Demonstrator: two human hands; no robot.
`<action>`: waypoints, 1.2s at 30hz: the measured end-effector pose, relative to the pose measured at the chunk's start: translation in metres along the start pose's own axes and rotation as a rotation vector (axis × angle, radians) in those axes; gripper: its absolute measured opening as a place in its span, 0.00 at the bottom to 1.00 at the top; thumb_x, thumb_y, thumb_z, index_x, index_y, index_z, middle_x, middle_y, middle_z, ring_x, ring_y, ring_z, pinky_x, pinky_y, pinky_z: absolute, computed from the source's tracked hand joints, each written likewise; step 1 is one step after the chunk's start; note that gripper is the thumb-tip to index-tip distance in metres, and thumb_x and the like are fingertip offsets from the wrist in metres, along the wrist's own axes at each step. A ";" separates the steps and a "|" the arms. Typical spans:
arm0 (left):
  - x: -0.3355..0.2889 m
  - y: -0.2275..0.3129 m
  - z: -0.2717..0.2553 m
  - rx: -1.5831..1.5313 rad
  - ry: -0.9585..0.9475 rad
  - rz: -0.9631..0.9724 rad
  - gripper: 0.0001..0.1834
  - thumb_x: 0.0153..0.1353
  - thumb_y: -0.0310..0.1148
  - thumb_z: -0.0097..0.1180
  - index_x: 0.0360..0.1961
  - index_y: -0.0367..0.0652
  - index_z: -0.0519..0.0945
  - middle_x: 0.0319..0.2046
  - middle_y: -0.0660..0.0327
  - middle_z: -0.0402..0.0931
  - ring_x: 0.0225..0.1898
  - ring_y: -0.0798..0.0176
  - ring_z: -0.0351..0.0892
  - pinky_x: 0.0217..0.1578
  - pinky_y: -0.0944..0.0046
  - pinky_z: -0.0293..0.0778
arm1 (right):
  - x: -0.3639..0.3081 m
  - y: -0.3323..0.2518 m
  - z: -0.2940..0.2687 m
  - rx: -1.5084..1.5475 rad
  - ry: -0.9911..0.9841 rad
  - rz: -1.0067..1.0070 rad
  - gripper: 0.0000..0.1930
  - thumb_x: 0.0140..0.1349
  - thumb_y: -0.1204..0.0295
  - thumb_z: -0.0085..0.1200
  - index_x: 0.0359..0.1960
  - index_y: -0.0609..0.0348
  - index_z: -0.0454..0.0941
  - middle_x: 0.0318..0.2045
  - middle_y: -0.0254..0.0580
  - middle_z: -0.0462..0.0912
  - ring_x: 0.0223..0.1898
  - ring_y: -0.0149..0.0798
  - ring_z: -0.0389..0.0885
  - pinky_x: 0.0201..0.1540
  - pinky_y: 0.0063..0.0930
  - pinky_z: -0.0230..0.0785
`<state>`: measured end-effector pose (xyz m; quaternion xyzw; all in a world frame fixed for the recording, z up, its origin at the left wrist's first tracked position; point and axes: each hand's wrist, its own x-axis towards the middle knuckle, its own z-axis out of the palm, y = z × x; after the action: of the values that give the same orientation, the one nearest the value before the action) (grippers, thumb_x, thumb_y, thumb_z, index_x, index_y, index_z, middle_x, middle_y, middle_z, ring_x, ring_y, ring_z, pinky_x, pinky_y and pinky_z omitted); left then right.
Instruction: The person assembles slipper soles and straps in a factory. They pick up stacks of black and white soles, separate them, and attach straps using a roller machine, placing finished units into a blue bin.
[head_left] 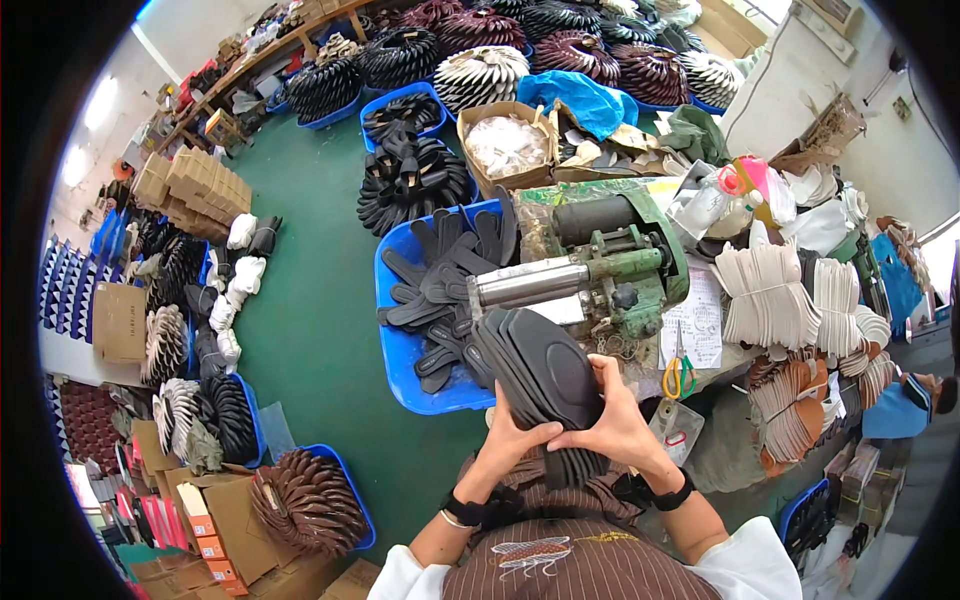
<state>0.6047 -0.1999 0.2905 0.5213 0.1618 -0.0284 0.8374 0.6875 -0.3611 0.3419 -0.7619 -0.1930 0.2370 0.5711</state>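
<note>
The stack of black insoles [555, 370] hides the front left corner of the bench [735, 354] from view, and most of the left hand's fingers disappear behind it; how many pieces it holds cannot be counted. The lower ends of the stack merge with the dark apron [590, 550]. Under the hands, the near end of the blue bin [400, 385] is partly covered, and its loose black insoles [430, 270] overlap too much to separate. Dark lines on the paper sheet [692, 325], lying toward the bench's front edge, are too small to read, as is any print on the orange boxes [211, 546] at lower left. An oval outline shows on the top insole. Both forearms reach up from the lower edge, elbows spread and wrists turned inward, with the stack held upright and leaning, before the green roller machine [622, 258]. The left hand [513, 432] is closed around the stack's left side, thumb across the front; the right hand [618, 420] clasps the right side with bent fingers, its thumb tip close to the other. Scissors [678, 375] lie by the bench's front edge, partly over the sheet.
</note>
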 end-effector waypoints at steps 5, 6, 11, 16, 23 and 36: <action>-0.009 -0.022 -0.023 -0.379 0.082 -0.092 0.37 0.52 0.28 0.62 0.64 0.35 0.61 0.58 0.54 0.68 0.57 0.56 0.71 0.59 0.57 0.68 | 0.004 0.002 0.031 0.075 0.009 -0.015 0.54 0.38 0.67 0.80 0.63 0.67 0.53 0.56 0.52 0.72 0.58 0.40 0.71 0.62 0.34 0.62; -0.009 -0.019 -0.026 -0.429 0.100 -0.076 0.35 0.53 0.27 0.62 0.62 0.34 0.63 0.57 0.54 0.70 0.57 0.57 0.72 0.58 0.57 0.69 | 0.003 0.005 0.035 0.133 0.031 0.037 0.51 0.40 0.68 0.78 0.63 0.67 0.54 0.55 0.51 0.73 0.57 0.39 0.72 0.61 0.33 0.63; -0.005 -0.014 -0.045 -0.210 0.046 -0.071 0.33 0.54 0.19 0.59 0.62 0.32 0.63 0.56 0.49 0.71 0.56 0.52 0.74 0.58 0.54 0.71 | 0.004 0.010 0.050 0.330 0.164 0.189 0.33 0.52 0.79 0.68 0.57 0.65 0.62 0.49 0.45 0.78 0.47 0.33 0.79 0.53 0.25 0.71; -0.002 -0.013 -0.051 -0.281 0.106 -0.031 0.32 0.52 0.20 0.64 0.59 0.32 0.67 0.54 0.53 0.73 0.54 0.57 0.74 0.58 0.58 0.70 | 0.006 0.021 0.068 0.504 0.353 0.113 0.25 0.57 0.83 0.62 0.50 0.61 0.60 0.42 0.46 0.82 0.43 0.32 0.82 0.47 0.24 0.76; -0.015 -0.008 -0.096 -0.327 0.176 -0.075 0.30 0.52 0.23 0.57 0.59 0.31 0.67 0.54 0.49 0.73 0.53 0.53 0.76 0.56 0.57 0.72 | -0.007 0.073 0.061 0.440 0.198 -0.026 0.44 0.55 0.85 0.60 0.72 0.62 0.48 0.71 0.46 0.54 0.70 0.37 0.54 0.71 0.32 0.47; -0.024 -0.002 -0.136 -0.404 0.214 -0.123 0.31 0.53 0.24 0.56 0.60 0.31 0.65 0.50 0.49 0.75 0.51 0.50 0.78 0.55 0.53 0.75 | 0.007 0.147 0.060 0.191 0.501 -0.014 0.23 0.61 0.81 0.57 0.59 0.64 0.69 0.48 0.39 0.79 0.51 0.32 0.76 0.57 0.27 0.66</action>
<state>0.5487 -0.0838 0.2416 0.3324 0.2833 0.0090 0.8995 0.6617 -0.3502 0.1854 -0.7380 -0.0278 0.0542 0.6721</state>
